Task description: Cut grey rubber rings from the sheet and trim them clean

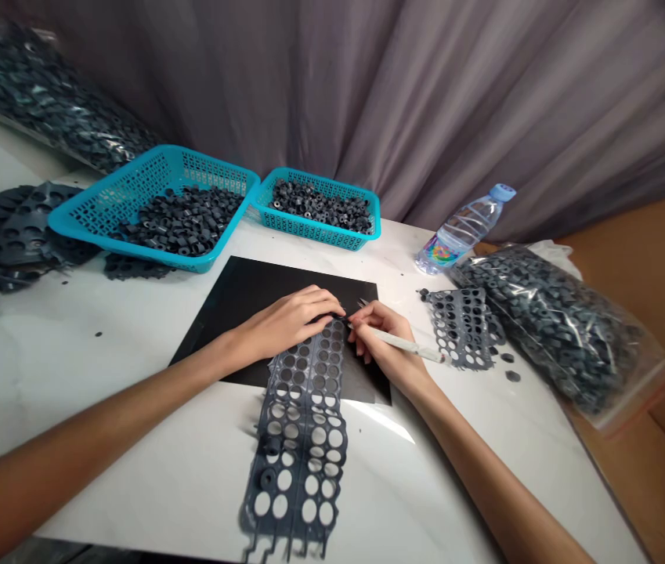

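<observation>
A long dark rubber sheet (300, 439) full of round holes lies across a black mat (250, 294) toward me. My left hand (288, 319) presses flat on the sheet's far end. My right hand (382, 337) is closed around a thin white pick tool (406, 343), its metal tip pointing at the sheet's far end beside my left fingers. A few round rubber rings still sit in the sheet's holes near me.
Two turquoise baskets (103, 205) (367, 205) hold loose black rubber rings. A smaller punched sheet (464, 325) lies right of my hands, beside a clear bag of parts (555, 329) and a water bottle (464, 227). More sheets and a bag are piled at left (9, 235).
</observation>
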`<control>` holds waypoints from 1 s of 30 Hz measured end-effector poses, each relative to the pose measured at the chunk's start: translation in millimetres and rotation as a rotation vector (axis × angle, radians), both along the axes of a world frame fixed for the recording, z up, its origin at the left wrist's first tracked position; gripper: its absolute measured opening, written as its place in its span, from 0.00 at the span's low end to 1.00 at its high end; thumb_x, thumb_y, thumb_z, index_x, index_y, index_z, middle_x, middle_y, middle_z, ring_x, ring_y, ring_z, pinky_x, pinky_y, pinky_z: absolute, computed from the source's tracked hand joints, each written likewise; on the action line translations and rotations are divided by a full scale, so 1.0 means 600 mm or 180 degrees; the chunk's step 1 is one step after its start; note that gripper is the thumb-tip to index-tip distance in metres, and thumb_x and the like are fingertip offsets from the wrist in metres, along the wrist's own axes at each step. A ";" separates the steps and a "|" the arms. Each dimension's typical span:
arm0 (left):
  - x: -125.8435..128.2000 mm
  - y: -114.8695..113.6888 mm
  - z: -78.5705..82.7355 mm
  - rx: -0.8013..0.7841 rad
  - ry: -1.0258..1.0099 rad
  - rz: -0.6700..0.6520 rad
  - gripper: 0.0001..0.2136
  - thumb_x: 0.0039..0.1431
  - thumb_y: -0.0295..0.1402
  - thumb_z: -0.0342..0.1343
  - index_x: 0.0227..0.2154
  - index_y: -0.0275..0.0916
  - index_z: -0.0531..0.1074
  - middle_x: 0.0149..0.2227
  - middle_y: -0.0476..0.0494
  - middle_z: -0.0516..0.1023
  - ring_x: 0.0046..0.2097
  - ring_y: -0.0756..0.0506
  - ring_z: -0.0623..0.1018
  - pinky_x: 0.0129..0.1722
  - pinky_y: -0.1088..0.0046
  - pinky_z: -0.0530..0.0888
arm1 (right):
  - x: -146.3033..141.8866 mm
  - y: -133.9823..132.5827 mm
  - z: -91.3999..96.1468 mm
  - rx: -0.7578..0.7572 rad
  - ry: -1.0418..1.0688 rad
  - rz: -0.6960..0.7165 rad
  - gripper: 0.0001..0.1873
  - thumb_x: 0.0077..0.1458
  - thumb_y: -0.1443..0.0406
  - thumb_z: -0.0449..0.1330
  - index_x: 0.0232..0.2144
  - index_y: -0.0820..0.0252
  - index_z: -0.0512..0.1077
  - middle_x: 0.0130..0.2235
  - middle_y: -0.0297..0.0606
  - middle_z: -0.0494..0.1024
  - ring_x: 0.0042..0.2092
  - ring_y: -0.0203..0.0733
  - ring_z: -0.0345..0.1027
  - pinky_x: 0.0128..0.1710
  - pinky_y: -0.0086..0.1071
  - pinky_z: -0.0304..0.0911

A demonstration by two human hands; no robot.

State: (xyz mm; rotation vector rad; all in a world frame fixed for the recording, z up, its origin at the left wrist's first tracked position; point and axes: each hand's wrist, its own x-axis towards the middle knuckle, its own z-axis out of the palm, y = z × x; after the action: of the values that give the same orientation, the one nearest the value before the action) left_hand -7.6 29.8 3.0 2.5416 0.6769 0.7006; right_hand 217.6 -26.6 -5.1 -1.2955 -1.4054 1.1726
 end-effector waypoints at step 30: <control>0.008 0.003 0.004 0.0356 0.0228 0.0053 0.14 0.76 0.31 0.51 0.60 0.41 0.74 0.56 0.41 0.81 0.56 0.41 0.78 0.60 0.60 0.72 | -0.002 -0.002 -0.002 0.0146 -0.0132 0.0060 0.03 0.58 0.65 0.62 0.34 0.57 0.71 0.27 0.31 0.75 0.25 0.35 0.68 0.19 0.24 0.60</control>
State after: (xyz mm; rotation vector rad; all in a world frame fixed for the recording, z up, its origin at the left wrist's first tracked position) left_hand -2.5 31.4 5.2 2.6775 0.7016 0.6732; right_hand 216.2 -27.7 -6.2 -1.2837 -1.4692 1.1254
